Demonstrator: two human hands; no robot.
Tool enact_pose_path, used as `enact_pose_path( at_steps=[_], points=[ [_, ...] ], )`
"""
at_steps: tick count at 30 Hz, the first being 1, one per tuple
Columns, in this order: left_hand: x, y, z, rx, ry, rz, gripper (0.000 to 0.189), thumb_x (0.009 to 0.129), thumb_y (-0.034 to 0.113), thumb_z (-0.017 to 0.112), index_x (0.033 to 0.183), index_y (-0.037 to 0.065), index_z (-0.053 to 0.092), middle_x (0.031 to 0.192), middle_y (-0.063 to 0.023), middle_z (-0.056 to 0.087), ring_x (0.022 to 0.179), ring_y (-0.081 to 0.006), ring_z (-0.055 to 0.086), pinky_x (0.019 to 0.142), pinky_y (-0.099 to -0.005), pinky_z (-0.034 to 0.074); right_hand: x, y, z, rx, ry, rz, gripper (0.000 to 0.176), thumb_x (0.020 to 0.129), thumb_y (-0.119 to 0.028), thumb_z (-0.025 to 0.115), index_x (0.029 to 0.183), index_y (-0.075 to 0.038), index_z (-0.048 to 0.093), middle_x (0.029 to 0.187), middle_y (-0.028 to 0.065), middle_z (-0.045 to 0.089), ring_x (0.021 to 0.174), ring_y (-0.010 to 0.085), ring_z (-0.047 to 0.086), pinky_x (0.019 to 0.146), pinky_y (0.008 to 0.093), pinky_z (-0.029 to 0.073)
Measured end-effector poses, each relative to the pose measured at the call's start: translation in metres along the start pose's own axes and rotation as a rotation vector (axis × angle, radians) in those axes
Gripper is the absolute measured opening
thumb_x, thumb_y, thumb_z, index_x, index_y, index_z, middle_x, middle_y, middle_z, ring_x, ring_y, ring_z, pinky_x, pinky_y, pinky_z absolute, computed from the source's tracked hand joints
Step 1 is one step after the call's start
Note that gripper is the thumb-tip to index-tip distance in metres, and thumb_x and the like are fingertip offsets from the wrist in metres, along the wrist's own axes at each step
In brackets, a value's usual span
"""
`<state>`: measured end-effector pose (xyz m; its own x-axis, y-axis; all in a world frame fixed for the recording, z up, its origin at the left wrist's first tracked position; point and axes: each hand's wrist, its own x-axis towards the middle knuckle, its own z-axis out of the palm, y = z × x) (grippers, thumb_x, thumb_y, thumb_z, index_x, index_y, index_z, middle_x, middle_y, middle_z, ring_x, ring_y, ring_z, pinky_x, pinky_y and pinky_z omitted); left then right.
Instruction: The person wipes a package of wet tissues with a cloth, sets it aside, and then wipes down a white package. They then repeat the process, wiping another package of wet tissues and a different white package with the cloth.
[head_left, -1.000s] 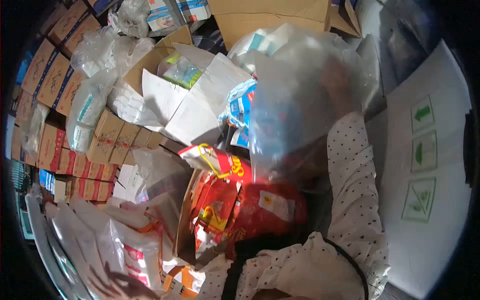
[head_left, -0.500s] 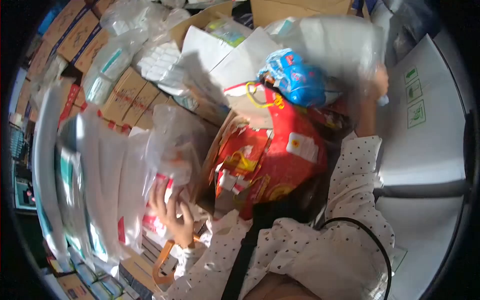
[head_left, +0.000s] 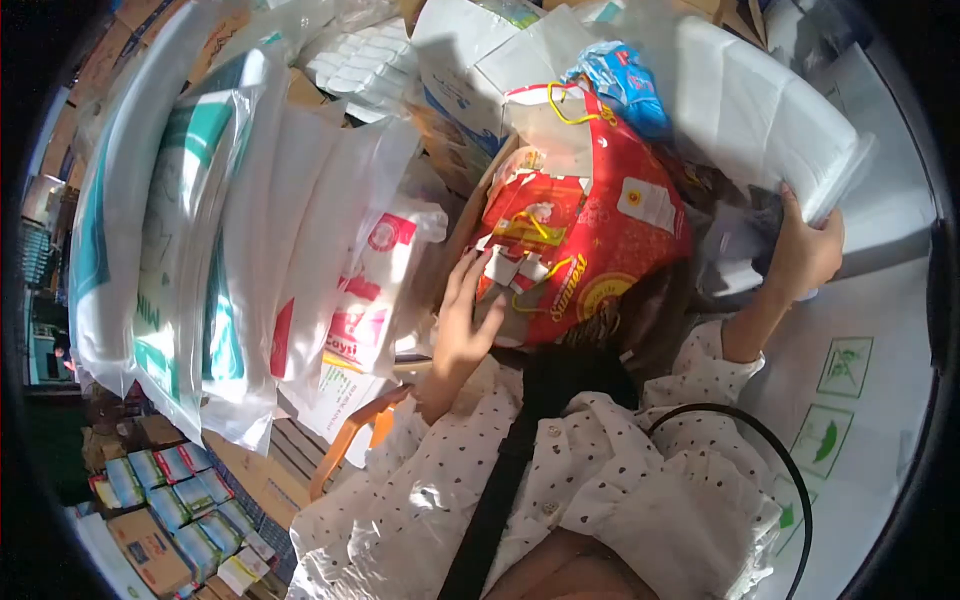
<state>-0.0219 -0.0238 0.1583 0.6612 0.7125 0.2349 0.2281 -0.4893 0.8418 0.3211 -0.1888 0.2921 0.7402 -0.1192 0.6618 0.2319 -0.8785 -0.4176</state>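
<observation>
Crowded, partly sunlit surroundings. Near centre: one left hand [head_left: 462,335], fingers spread and loosely curved, beside one red bag [head_left: 640,255]; contact impossible to tell. Left: at least five plastic-wrapped packs [head_left: 170,235]. Right: one right hand [head_left: 808,252], gripping the near end of one white pack [head_left: 755,105], seemingly light, soft, slippery; best held by that end. Farther: one blue packet [head_left: 622,85].

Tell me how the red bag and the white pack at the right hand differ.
The red bag bears printing; the white pack looks mostly plain. The bag shows a yellow cord, the pack none. The right hand holds the pack, not the bag.
</observation>
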Motion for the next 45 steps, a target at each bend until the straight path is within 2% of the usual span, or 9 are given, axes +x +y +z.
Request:
enact_pose_path(
  at_steps=[6,8,9,11,19,30,38,40,45],
  points=[
    [-0.005,-0.035,0.019,-0.093,-0.074,-0.040,0.064,0.088,0.018,0.065,0.146,0.005,0.040,0.148,-0.0270,0.036,0.138,-0.0430,0.035,0.114,-0.0433,0.028,-0.033,0.012,-0.045,0.275,-0.212,-0.060,0.058,0.067,-0.040,0.086,0.104,0.001,0.068,0.094,0.0183,0.071,0.083,0.0316,0.066,0.079,0.0392,0.050],
    [0.002,-0.038,0.000,0.283,-0.014,0.132,0.066,0.089,0.019,0.066,0.148,0.008,0.039,0.153,-0.0266,0.029,0.139,-0.0425,0.032,0.115,-0.0440,0.027,-0.046,0.013,-0.042,0.435,-0.424,0.024,0.056,0.065,-0.037,0.087,0.103,0.001,0.070,0.096,0.0180,0.071,0.086,0.0269,0.067,0.081,0.0371,0.050],
    [0.015,-0.020,-0.026,0.406,-0.085,0.153,0.067,0.090,0.022,0.065,0.150,0.011,0.037,0.155,-0.0266,0.025,0.141,-0.0435,0.030,0.116,-0.0452,0.027,-0.054,0.011,-0.041,0.441,-0.428,0.020,0.056,0.065,-0.037,0.087,0.103,0.001,0.070,0.096,0.0180,0.071,0.086,0.0269,0.067,0.081,0.0371,0.050],
    [0.029,-0.012,-0.051,0.190,-0.163,0.104,0.067,0.092,0.028,0.065,0.150,0.012,0.036,0.156,-0.0240,0.025,0.145,-0.0407,0.025,0.117,-0.0451,0.025,-0.071,0.003,-0.040,0.360,-0.518,0.049,0.057,0.065,-0.034,0.087,0.103,0.003,0.068,0.098,0.0196,0.072,0.089,0.0265,0.067,0.082,0.0373,0.050],
    [0.035,-0.023,-0.058,0.236,-0.337,0.127,0.067,0.093,0.033,0.061,0.151,0.013,0.034,0.155,-0.0253,0.027,0.142,-0.0406,0.030,0.116,-0.0441,0.027,-0.104,0.020,0.002,0.415,-0.682,-0.025,0.065,0.064,-0.034,0.087,0.105,0.010,0.066,0.099,0.0255,0.070,0.092,0.0348,0.068,0.085,0.0389,0.050],
    [0.043,-0.036,-0.064,0.307,-0.466,0.269,0.054,0.093,0.029,0.062,0.141,0.009,0.049,0.147,-0.0225,0.042,0.135,-0.0391,0.041,0.113,-0.0436,0.032,-0.141,0.084,0.082,0.397,-0.931,0.024,0.074,0.061,-0.041,0.086,0.106,0.014,0.065,0.095,0.0280,0.070,0.089,0.0360,0.069,0.081,0.0401,0.051],
    [0.046,-0.034,-0.069,0.384,-0.429,0.340,0.047,0.091,0.024,0.062,0.134,0.007,0.055,0.137,-0.0215,0.052,0.129,-0.0384,0.047,0.110,-0.0441,0.037,-0.192,0.171,0.143,0.528,-1.290,0.369,0.070,0.065,-0.038,0.087,0.106,0.015,0.065,0.098,0.0196,0.071,0.081,0.0237,0.069,0.074,0.0337,0.053],
    [0.046,-0.032,-0.070,0.397,-0.484,0.283,0.046,0.091,0.022,0.062,0.133,0.005,0.055,0.140,-0.0188,0.051,0.128,-0.0363,0.049,0.108,-0.0432,0.038,-0.194,0.176,0.143,0.483,-1.250,0.314,0.071,0.063,-0.041,0.087,0.104,0.014,0.067,0.098,0.0199,0.071,0.083,0.0258,0.069,0.077,0.0348,0.053],
    [0.048,-0.031,-0.076,0.445,-0.472,0.284,0.040,0.090,0.019,0.061,0.126,0.001,0.059,0.120,-0.0212,0.063,0.112,-0.0382,0.058,0.099,-0.0418,0.045,-0.204,0.201,0.162,0.404,-1.177,0.191,0.068,0.061,-0.042,0.087,0.103,0.009,0.070,0.097,0.0182,0.072,0.087,0.0272,0.069,0.081,0.0360,0.052]
  ],
)
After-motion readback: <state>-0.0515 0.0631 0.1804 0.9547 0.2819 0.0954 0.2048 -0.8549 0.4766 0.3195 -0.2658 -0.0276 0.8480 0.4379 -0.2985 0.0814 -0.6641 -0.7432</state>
